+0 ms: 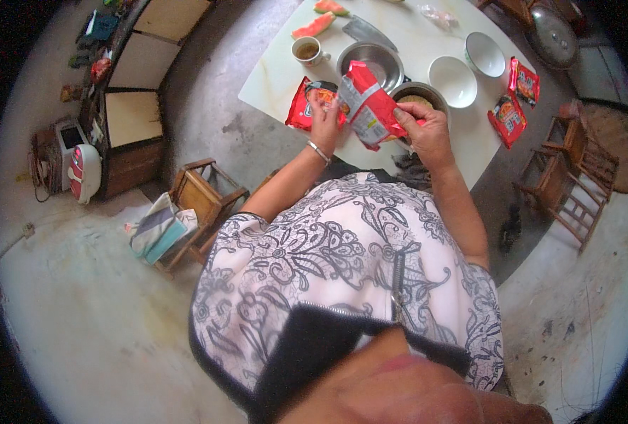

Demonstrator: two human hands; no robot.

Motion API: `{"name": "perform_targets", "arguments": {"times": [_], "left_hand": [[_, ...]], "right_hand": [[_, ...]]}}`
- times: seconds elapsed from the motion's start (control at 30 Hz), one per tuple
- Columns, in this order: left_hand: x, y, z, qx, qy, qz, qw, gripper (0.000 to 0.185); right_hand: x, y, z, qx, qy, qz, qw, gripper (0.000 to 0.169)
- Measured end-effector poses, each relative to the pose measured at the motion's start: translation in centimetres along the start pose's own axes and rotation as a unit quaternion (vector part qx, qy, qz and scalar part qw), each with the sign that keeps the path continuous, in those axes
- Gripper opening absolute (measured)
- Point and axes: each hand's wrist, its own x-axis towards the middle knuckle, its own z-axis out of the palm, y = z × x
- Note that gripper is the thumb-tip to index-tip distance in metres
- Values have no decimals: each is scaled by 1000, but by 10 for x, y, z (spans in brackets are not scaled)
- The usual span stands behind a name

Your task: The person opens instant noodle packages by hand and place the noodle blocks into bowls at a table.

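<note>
My right hand [425, 130] pinches the lower right corner of a red instant-noodle packet [380, 108], its grey printed back panel facing up. Fingers extended and slightly apart, my left hand [324, 124] is beside the packet's left edge; whether they touch is unclear. Under and behind that hand another red noodle packet [299, 108] lies on the white table. Partly hidden by the held packet and my right hand, a metal pot [441, 98] contains what looks like a dry noodle cake [415, 99]. An adjacent steel basin [369, 50] shows a bare inside.
Two white bowls [452, 82] [485, 54] stand right of the basin. Two more red packets [507, 119] [526, 82] lie at the table's [277, 79] right edge. A cup of brown liquid [307, 51], a cleaver [369, 33] and watermelon pieces [314, 25] are farther back. Wooden chairs [197, 188] [579, 175] flank me.
</note>
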Motion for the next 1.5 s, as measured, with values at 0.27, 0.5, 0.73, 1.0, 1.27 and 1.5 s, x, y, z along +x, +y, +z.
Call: {"name": "perform_targets", "arguments": {"times": [0.27,0.5,0.73,1.0,1.27,1.5], "left_hand": [[-4,161,44,532,-234,387,716,47],[-5,125,42,530,-307,293,734,12],[-21,113,48,543,-300,334,709,15],[-25,115,60,505,-256,369,737,15],[-20,103,53,518,-308,354,715,12],[-14,122,42,431,-340,243,800,10]], "right_hand": [[3,21,-11,-12,-85,49,995,15],[2,0,2,-244,-89,-149,954,12],[-5,-2,5,-417,-123,-211,875,12],[7,15,10,-285,-64,-155,944,11],[4,59,20,177,-83,192,962,20],[4,23,12,-163,-90,-122,975,15]]}}
